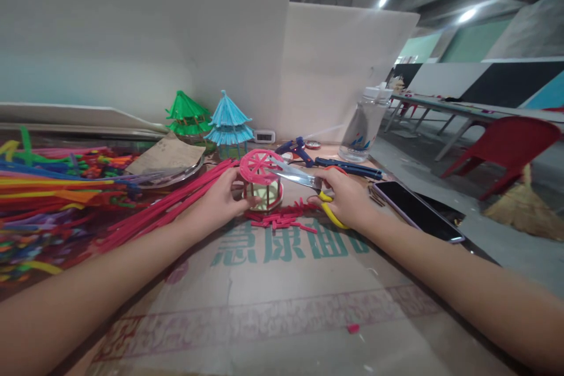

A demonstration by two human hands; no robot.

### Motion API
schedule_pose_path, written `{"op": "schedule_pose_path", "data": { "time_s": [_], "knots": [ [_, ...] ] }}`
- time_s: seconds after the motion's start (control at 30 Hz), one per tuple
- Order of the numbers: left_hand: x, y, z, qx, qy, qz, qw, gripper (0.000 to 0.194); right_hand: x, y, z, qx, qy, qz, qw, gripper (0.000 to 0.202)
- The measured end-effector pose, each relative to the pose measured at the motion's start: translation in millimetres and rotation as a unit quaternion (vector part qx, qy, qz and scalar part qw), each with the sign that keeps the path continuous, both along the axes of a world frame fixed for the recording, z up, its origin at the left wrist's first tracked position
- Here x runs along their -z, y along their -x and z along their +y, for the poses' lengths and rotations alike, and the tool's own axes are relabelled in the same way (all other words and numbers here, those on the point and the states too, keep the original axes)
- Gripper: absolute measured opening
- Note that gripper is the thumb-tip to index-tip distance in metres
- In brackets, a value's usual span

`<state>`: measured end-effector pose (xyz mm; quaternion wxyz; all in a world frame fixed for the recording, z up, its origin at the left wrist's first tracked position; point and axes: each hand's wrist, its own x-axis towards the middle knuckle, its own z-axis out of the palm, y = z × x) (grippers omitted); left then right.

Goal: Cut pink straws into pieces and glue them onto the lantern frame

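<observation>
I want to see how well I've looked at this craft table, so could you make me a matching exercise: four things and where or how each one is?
Things:
1. Scissors
2. Blue model
3. Phone
4. Short red pieces

Places and states:
A. Standing beside the green model
B. Scattered on the printed cardboard
C. Held in the right hand
D. Lying with a dark screen

Right pairs: 1-C, 2-A, 3-D, 4-B.

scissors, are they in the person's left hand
No, the scissors are in the right hand, while the left hand is at the small red-topped frame.
</observation>
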<state>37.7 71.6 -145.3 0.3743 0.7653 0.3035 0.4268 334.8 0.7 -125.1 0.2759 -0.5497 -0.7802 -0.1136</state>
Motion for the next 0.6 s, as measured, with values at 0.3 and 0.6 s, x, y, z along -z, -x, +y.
{"op": "schedule_pose_path", "data": {
  "time_s": [0.3, 0.6],
  "knots": [
    [-4.9, -1.0, -6.2, -0.003, -0.018, 0.004, 1.0, 0.053, -1.4, -0.1, -1.2, -0.031, -0.021, -0.017, 0.999, 0.036],
    [-5.1, 1.3, -6.6, -0.015, -0.042, 0.024, 0.999, 0.053, 1.4, -6.2, -1.8, -0.011, -0.048, -0.057, 0.997, 0.026]
  ]
}}
